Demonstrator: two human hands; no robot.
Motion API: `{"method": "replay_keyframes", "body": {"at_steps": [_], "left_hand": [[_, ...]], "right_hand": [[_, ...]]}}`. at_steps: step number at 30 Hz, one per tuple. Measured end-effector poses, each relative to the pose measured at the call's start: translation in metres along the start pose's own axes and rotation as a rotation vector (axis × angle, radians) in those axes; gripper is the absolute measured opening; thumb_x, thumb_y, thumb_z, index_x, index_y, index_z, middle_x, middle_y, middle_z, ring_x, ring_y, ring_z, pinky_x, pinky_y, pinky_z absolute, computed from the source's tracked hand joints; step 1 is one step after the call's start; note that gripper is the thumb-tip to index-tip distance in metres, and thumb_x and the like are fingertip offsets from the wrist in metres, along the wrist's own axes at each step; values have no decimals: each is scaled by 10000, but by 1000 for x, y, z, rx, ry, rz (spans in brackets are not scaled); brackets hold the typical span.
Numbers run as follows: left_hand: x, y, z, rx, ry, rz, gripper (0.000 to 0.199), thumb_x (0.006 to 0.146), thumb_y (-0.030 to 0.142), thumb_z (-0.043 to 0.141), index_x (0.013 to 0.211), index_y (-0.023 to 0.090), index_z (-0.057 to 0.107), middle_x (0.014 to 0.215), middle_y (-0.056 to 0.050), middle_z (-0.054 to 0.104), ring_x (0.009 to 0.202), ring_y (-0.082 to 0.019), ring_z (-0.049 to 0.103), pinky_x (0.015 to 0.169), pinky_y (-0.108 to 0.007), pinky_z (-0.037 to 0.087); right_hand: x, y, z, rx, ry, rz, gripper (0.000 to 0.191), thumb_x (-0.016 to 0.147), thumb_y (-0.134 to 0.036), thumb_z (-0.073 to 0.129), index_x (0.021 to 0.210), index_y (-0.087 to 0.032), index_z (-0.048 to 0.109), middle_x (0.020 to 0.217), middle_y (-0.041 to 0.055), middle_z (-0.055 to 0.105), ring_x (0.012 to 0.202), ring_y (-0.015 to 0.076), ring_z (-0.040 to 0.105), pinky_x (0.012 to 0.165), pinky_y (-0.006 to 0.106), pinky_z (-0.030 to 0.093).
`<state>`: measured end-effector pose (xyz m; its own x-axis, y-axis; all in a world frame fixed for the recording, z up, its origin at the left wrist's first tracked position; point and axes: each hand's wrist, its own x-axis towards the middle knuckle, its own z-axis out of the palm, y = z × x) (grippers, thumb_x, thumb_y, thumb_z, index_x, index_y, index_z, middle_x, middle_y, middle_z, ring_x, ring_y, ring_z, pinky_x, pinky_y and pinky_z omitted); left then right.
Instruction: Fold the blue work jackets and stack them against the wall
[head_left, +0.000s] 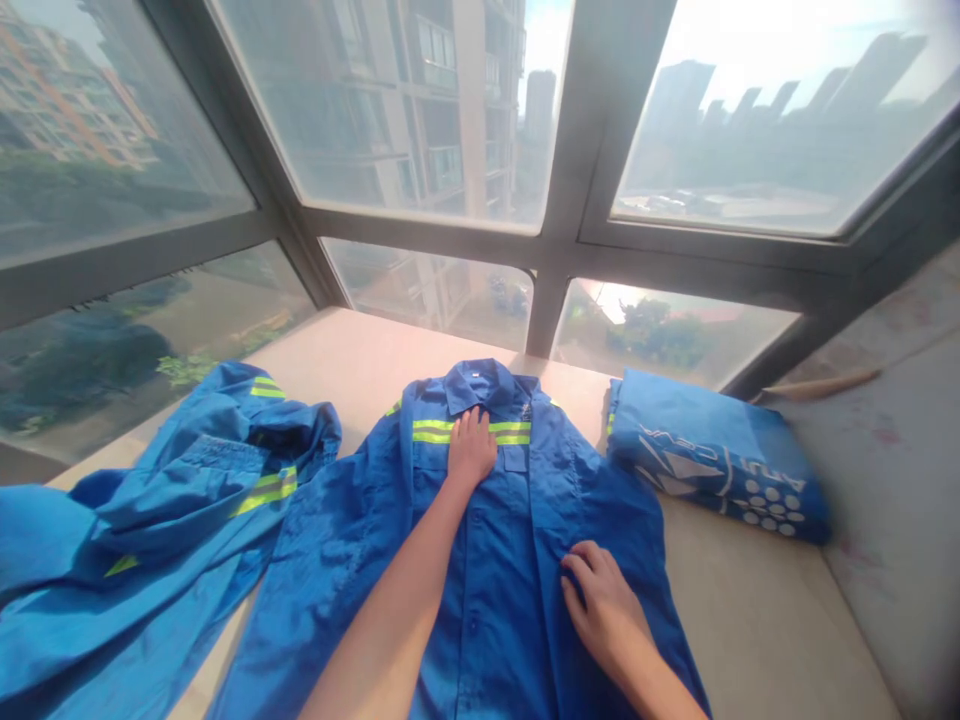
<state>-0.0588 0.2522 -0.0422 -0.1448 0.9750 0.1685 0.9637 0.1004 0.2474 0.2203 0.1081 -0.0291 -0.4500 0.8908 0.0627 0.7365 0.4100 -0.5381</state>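
Observation:
A blue work jacket (487, 560) with yellow-green reflective stripes across the chest lies front side up, its collar toward the window and its sleeves spread to both sides. My left hand (472, 447) rests flat on the chest, over the stripe and just below the collar, fingers stretched out. Lower down on the right side of the jacket, my right hand (604, 600) touches the cloth with its fingers bent and slightly apart. Nothing else shows in either hand.
Crumpled blue garments (187, 530) with reflective strips lie at the left. A folded blue bundle (712, 450) with white print sits at the right, on the pale sill (757, 600). Window frames (555, 250) stand behind; a wall (892, 480) closes the right.

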Motion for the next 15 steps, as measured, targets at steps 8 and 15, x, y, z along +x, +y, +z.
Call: {"method": "replay_keyframes", "body": {"at_steps": [8,15], "left_hand": [[-3,-1,3,17,14,3,529,955,292,426,1449,107,466,1570,-189,373,1447,-339,318,1194,-518,217],[-5,0,4,124,44,-32,535,949,328,430,1445,133,478,1560,-151,406,1445,-299,349,1195,-477,273]], "right_hand": [[254,-4,-30,-34,-60,-209,426,923,-96,354,1175,-155,692,1154,81,689,1083,204,622,970,337,471],[408,-9,-14,-342,-270,-297,516,772,-69,622,1229,-298,698,1446,42,541,1336,251,478,1091,356,405]]}}
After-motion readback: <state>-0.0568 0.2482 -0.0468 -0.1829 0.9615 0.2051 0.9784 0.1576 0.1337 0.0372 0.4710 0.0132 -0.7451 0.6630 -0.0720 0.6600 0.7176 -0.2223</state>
